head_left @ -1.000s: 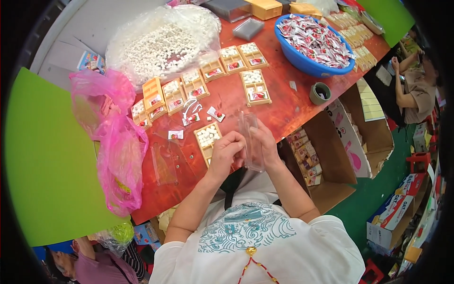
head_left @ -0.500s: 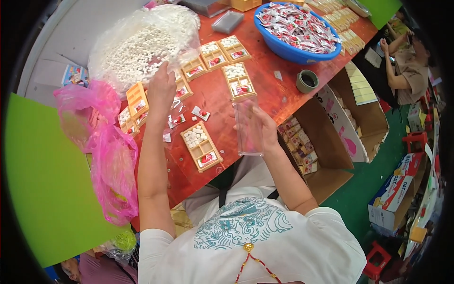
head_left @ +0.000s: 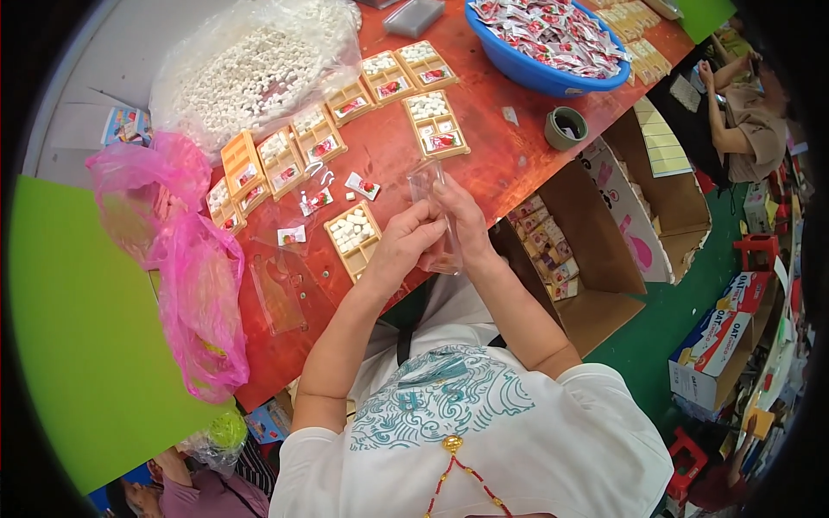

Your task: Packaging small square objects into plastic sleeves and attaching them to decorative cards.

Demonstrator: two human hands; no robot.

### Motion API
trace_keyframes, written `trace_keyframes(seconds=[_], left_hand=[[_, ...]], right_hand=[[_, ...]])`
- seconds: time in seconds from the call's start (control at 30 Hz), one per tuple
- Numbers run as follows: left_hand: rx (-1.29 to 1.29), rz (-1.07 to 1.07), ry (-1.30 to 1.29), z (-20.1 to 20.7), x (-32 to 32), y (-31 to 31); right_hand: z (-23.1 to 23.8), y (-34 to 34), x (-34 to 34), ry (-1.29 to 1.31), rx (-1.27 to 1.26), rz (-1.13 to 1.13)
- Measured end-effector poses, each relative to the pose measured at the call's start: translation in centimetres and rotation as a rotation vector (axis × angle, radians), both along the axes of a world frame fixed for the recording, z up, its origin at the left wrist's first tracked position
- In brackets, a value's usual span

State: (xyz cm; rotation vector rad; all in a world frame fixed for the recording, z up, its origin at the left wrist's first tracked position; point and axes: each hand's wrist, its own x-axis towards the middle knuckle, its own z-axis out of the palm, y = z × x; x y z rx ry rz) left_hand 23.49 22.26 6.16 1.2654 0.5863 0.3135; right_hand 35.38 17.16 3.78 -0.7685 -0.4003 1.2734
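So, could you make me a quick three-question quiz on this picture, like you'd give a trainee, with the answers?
1. True or false: the right hand holds the cup.
2. The basin full of sachets is: A green, B blue, C yellow.
3. Fill in: the tray nearest the left hand lies to the ____ of the clear case, as the person sees it.

Key: 1 false, it holds the clear case; 2 B; 3 left.
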Motion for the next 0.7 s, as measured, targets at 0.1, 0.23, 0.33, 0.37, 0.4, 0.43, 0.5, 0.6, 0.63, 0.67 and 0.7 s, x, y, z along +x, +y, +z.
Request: trace_keyframes(seconds=[0.1, 0.23, 0.33, 0.37, 0.4, 0.43, 0.5, 0.6, 0.63, 0.67, 0.7], left_hand=[[-0.030, 0.025, -0.016, -0.2, -0.4, -0.3], [-0.057, 0.032, -0.047, -0.3, -0.8, -0.5], [-0.069, 0.031, -0.041, -0.4, -0.9, -0.7], [-0.068, 0.031, -0.042, -0.4, -0.9, -0.7], [-0.069, 0.034, -0.039, -0.4, -0.9, -0.7], [-0.071, 0.036, -0.037, -0.5, -0.9, -0.8], [-0.072, 0.041, -0.037, -0.6, -0.9, -0.8], [-0.084, 0.058, -0.032, -0.6, -0.9, -1.0], [-0.093, 0.070, -0.025, -0.6, -0.8, -1.0], [-0.094, 0.070, -0.025, -0.7, -0.8, -0.9], [-0.071, 0.075, -0.033, -1.0, -0.8, -0.8]], right_hand=[[-0.4, -0.2, -0.2, -0.005, 0.006, 0.028], [-0.1, -0.6, -0.5, -0.014, -0.013, 0.079], [0.1, -0.9, -0.6, -0.004, -0.049, 0.080], [0.1, -0.9, -0.6, -0.006, -0.058, 0.082], [0.0, -0.9, -0.6, -0.007, -0.057, 0.082], [-0.3, -0.9, -0.6, -0.015, -0.046, 0.083], [-0.4, -0.8, -0.6, -0.022, -0.034, 0.085], [-0.3, -1.0, -0.8, 0.003, -0.060, 0.088], [-0.3, -1.1, -0.8, -0.001, -0.073, 0.091], [-0.3, -1.1, -0.7, -0.005, -0.086, 0.092], [-0.5, -0.9, -0.7, -0.005, -0.086, 0.091]])
